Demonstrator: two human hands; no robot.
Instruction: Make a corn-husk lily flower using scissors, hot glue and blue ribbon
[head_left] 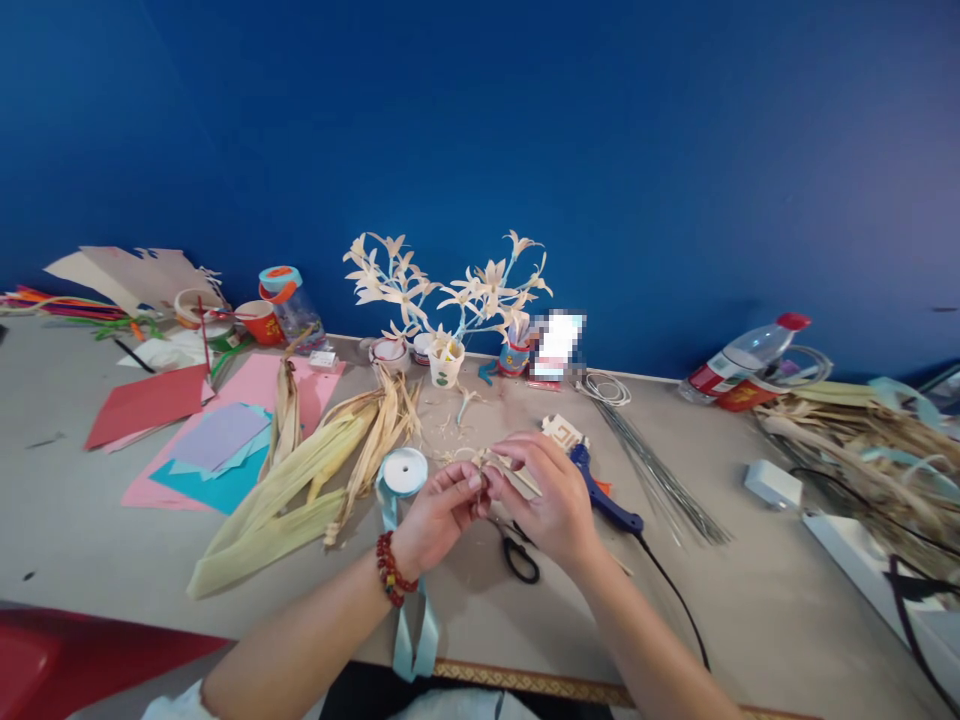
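Observation:
My left hand (442,510), with red beads at the wrist, is closed in a pinch just right of a roll of light blue ribbon (405,472). My right hand (553,497) meets it fingertip to fingertip, thumb and index finger pinched and the other fingers raised. Something small and thin between the fingertips is too hidden to name. Scissors with black handles (523,562) lie beneath the hands. A dark blue glue gun (611,503) rests right of my right hand. Beyond them lies a small pale husk flower (466,403).
Corn husks (262,520) and coloured paper (146,405) spread at left. Pale flowers stand in a paper cup (448,365) by the blue wall. Thin wires (660,470), a plastic bottle (739,362) and a white power strip (862,565) lie at right; the glue gun's cord (679,600) trails frontward.

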